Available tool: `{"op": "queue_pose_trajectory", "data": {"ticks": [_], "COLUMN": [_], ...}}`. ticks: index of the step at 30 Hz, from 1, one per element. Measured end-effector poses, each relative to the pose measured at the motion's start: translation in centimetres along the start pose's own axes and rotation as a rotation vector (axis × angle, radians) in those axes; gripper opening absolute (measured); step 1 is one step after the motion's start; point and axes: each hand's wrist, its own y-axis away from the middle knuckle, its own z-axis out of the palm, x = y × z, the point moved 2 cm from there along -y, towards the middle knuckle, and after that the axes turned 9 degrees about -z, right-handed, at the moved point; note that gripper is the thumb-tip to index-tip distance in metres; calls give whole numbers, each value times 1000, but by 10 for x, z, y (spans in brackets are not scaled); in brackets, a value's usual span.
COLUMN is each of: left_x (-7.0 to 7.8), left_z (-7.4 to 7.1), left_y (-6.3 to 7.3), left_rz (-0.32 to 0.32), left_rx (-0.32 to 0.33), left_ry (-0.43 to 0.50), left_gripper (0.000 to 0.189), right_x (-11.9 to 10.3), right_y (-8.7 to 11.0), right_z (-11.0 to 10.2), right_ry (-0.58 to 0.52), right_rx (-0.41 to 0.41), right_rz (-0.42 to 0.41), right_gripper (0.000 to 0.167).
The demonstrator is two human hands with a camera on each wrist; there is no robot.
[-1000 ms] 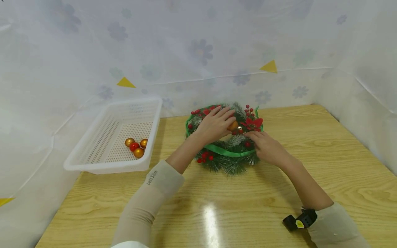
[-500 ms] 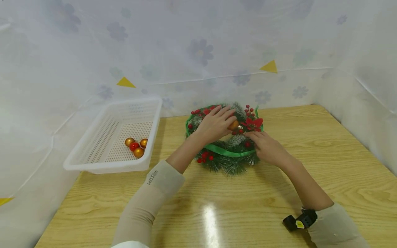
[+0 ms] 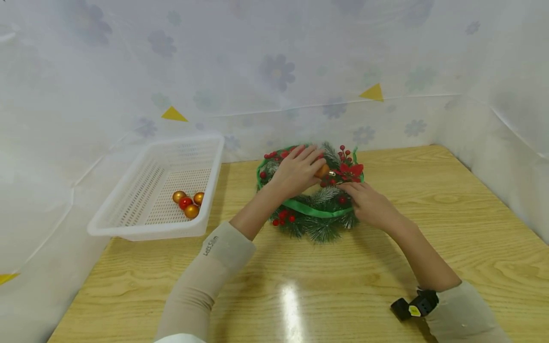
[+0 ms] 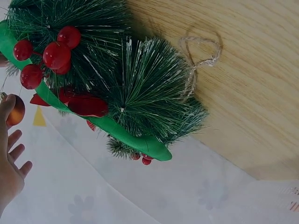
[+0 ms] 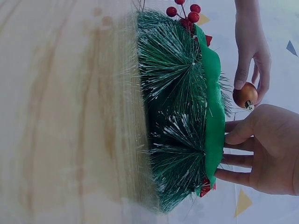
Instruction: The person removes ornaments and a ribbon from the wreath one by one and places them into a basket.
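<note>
Over the middle of the Christmas wreath (image 3: 323, 228), my left hand (image 3: 296, 174) pinches an orange-gold bauble (image 3: 322, 171) between thumb and fingers. The bauble's metal cap points toward the right hand. My right hand (image 3: 373, 205) is at the wreath's right front, thumb and forefinger close together near the cap. Whatever lies between those fingertips is too small to make out. In the right wrist view the other right fingers reach in at the green ribbon (image 5: 214, 140) along the wreath. Red berries (image 4: 57, 55) and a red poinsettia (image 3: 349, 171) sit among the pine sprigs.
A white plastic basket (image 3: 150, 233) stands to the left, holding several gold and red baubles (image 3: 191, 211). The wooden table (image 3: 326, 286) backs onto a flowered sheet (image 3: 240, 57). A twine loop (image 4: 205, 60) lies beside the wreath in the left wrist view.
The bauble in my left hand has shifted and tilted very slightly, its cap a little higher. Both hands otherwise keep their places, and the wreath and basket are where they were.
</note>
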Motion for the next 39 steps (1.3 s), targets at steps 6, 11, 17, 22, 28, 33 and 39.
{"op": "queue_pose_trajectory", "data": {"ticks": [6,11,17,22,28,33,39], "left_x": [0,0,-1,-5,-14,-28,-52], "left_z": [0,0,-1,-5,-9,-12,-17], "left_y": [0,-1,-2,-2,3,13,30], "left_rz": [-16,-30,-55,-77,-86,-97,-159], "left_rx": [7,-10,-12,3,-41,-3,-28], "left_ry": [5,10,23,11,-7,-9,-7], "left_gripper": [50,50,51,51,51,50,52], "right_x": [0,0,0,0,0,0,0], "right_y": [0,0,0,-1,-2,-4,-5], "right_z": [0,1,2,2,1,0,1], "right_ry": [1,9,16,13,14,9,0], "right_rx": [11,21,17,15,17,1,-11], "right_rz": [-15,-33,-47,-42,-35,-27,-23], "right_gripper": [42,41,41,42,43,44,44]}}
